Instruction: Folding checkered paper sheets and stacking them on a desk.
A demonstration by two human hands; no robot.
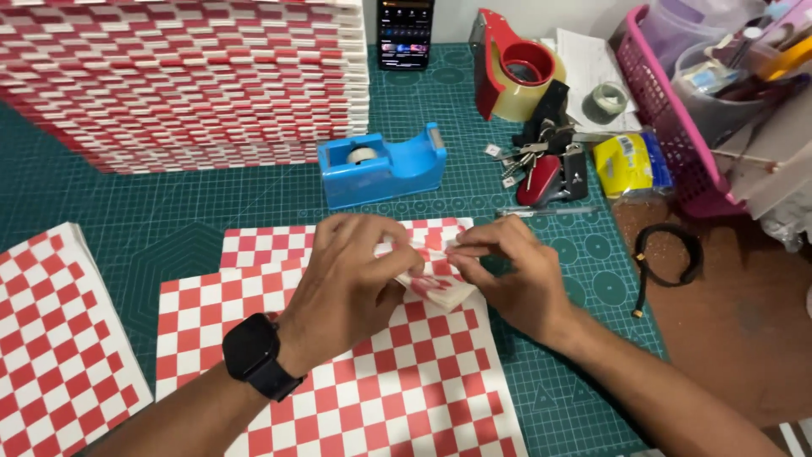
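At the near middle of the green cutting mat (211, 220), both hands meet over a small folded piece of red-and-white checkered paper (440, 288). The left hand (347, 288) (a black watch (258, 355) on its wrist) has its fingers curled shut on the left part of the piece, and the right hand (516, 271) pinches the top edge between thumb and fingertips. The piece is held just above a flat checkered sheet (381, 389), touching or nearly touching it; I cannot tell which. The step in hand looks like creasing or tucking a fold, and the next move would seem to call for holding the edges aligned while a thumb presses along the crease. Counted: one piece in the hands, one loose pile of sheets under them, one more pile (51, 338) at the near left, and one tall stack of folded pieces (186, 76) at the far left. Beyond the hands stands one blue tape dispenser (381, 165), one red tape gun (512, 72) farther right, one phone (406, 32), and one pink basket (668, 118).
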